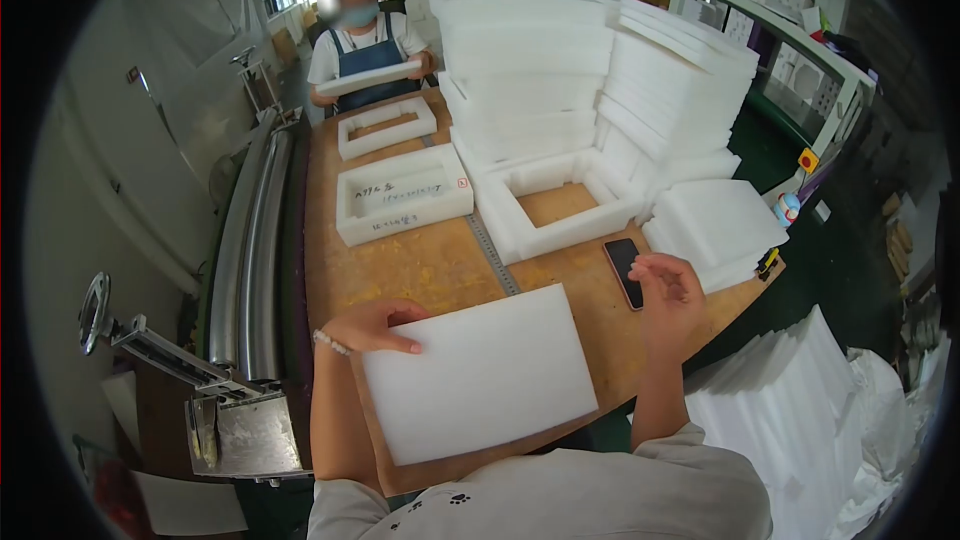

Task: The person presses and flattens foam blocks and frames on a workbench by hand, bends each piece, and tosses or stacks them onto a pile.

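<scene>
A flat white foam sheet [482, 375] lies on the wooden table [400, 275] close to my body. My left hand [375, 327] holds its upper left corner, thumb on top and the other fingers partly hidden at the edge. Raised over the table to the right of the sheet, my right hand [668, 287] has its fingers curled, the fingertips near the thumb; whether something small is between them I cannot make out. A dark phone [625, 273] lies just beside it. Beyond the sheet rests a white foam tray [405, 192] with handwriting on it.
Tall foam stacks [525, 50] stand behind a foam frame [505, 225]. Foam sheets [715, 225] are piled at the right. Metal rollers [262, 250] run along the left. Across the table, a person [365, 55] holds a foam piece. A steel ruler [490, 253] crosses the table.
</scene>
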Motion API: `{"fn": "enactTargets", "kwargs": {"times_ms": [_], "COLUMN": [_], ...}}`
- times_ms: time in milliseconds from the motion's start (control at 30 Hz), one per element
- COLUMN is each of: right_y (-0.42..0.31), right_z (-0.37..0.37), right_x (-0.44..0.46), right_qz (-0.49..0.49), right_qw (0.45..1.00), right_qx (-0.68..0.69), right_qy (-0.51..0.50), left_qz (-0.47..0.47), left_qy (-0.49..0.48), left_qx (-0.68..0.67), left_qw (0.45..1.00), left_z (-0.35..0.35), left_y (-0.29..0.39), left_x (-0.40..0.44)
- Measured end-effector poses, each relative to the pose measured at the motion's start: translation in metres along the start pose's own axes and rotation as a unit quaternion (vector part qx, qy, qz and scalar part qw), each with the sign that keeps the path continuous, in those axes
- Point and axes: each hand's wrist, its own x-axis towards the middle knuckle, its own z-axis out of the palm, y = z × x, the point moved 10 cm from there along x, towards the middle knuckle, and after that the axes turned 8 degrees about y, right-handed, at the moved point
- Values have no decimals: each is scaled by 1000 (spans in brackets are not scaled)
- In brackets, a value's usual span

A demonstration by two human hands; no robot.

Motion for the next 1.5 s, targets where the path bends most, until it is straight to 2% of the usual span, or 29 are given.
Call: {"fn": "enactTargets", "kwargs": {"times_ms": [33, 100, 167, 200, 233, 267, 333, 367, 433, 633, 800, 867, 933, 967, 1100, 1133, 1267, 1300, 1433, 1500], "right_y": [1, 28, 65, 66, 65, 68, 64, 77, 95, 104, 121, 135, 149, 155, 151, 152, 139, 137, 161, 175], "right_z": [3, 22, 56, 79, 101, 123, 167, 175, 188, 192, 228, 240, 241, 243, 249, 249, 253, 250, 244, 231], "right_x": [-3, -16, -39, -54, -70, -90, -130, -140, -168, -168, -152, -154, -163, -167, -176, -176, -181, -179, -159, -148], "right_qz": [0, 126, 194, 169, 84, 0, -175, -175, -285, -291, -214, -70, 69, 68, -172, -170, -255, -258, -139, -66], "right_qw": [1000, 989, 960, 939, 923, 894, 807, 806, 755, 757, 765, 702, 616, 614, 720, 718, 646, 647, 690, 689], "right_qx": [3, 25, -13, -73, -115, -155, -221, -220, -269, -295, -264, -329, -381, -380, -319, -321, -397, -399, -398, -412], "right_qy": [0, -72, -201, -291, -358, -421, -519, -521, -525, -505, -548, -627, -686, -688, -592, -594, -599, -596, -588, -593], "left_qz": [-21, -64, -26, -24, 35, 93, 113, 110, 136, 159, 143, 75, 6, 3, 46, 46, -29, -26, -21, -30], "left_qy": [8, 19, 123, 122, 170, 214, 220, 220, 261, 277, 286, 301, 320, 322, 367, 365, 269, 271, 349, 354], "left_qx": [21, 61, 127, 127, 265, 395, 409, 408, 450, 432, 397, 376, 355, 355, 445, 442, 571, 572, 403, 405], "left_qw": [1000, 996, 984, 984, 948, 888, 879, 879, 843, 844, 860, 873, 878, 878, 816, 818, 775, 774, 846, 842], "left_z": [-5, -12, -20, -9, 1, 16, 47, 57, 65, 64, 48, 31, 12, 12, 26, 29, 40, 39, 9, 0], "left_y": [-8, -28, -44, -43, -22, 0, 24, 16, 8, 18, 20, 8, -6, -9, -5, -7, -28, -25, -18, -21], "left_x": [7, 21, 29, 29, 29, 25, 17, 16, 13, 8, 17, 31, 39, 41, 43, 46, 61, 57, 28, 20]}}
